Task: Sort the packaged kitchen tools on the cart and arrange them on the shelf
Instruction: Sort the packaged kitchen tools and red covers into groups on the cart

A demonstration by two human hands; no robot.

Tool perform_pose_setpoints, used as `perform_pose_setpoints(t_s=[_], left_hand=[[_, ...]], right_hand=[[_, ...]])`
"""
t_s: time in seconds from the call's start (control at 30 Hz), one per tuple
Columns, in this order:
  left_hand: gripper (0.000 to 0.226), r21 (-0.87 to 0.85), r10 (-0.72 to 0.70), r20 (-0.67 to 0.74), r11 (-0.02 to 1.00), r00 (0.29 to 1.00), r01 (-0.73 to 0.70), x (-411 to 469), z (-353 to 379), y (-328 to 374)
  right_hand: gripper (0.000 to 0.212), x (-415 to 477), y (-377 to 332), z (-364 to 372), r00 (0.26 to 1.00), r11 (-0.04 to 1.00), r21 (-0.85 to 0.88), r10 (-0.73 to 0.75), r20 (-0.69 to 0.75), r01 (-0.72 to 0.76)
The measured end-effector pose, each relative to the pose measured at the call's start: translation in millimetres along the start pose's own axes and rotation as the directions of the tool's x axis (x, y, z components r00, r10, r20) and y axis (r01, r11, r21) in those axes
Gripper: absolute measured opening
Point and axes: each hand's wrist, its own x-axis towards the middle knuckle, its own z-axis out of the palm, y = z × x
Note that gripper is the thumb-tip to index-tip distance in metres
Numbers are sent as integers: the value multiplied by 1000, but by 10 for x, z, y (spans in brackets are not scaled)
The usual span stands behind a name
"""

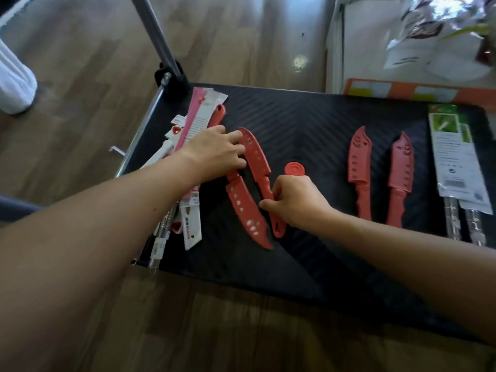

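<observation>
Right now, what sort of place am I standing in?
Probably a shop or stockroom during restocking. A black cart holds several identical red sheathed knives and stacks of packaged tools with printed labels. A white shelf beside it carries sealed packets.

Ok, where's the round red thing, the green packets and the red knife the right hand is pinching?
Round red plastic disc (pixel 294 168): head view, its centre.
Green-and-white card packets (pixel 451 157): head view, top packet's printed front.
Red plastic sheathed knife (pixel 255 153): head view, its holed sheath.
</observation>
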Motion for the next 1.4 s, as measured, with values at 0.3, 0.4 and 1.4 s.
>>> perform_pose_setpoints(t_s=[0.3, 0.4, 1.4], left_hand=[[35, -167, -39, -42, 985, 998, 31, -5, -223, 243], [29, -262, -62, -236, 965, 970, -2, 83, -336, 404], [16, -896, -456, 369, -405, 810, 181, 702, -1083, 1778]], right_hand=[[20, -365, 352, -374, 990, 981, 172, 108, -94, -91], [19, -488, 517, -602, 984, 979, 181, 117, -135, -92], [27, -707, 1319, -935, 944, 845, 488, 310, -113, -219]])
